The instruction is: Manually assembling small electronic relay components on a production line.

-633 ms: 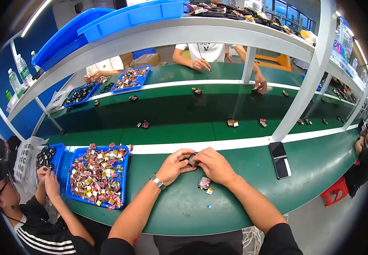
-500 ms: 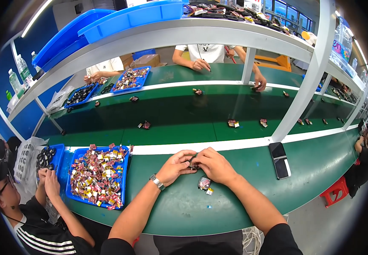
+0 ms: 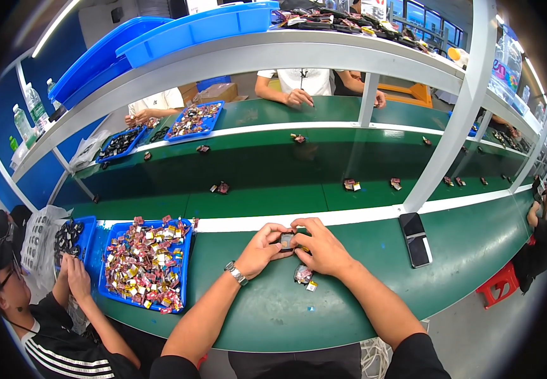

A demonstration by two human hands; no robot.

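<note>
Between both hands (image 3: 261,249), a small dark piece (image 3: 286,240), edges behind fingers (image 3: 303,240).

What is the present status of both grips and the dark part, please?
Left grip holding dark part, right grip touching it. Dark part partly covered. Loose piece near right grip, seemingly not blocking.

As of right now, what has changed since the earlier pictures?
Clusters on the green belt slid slightly right; the opposite co-worker's hand drew back. Between left hand and right hand, the small dark part turned, showing a grey face. Blue tray and phone stayed put.
</note>
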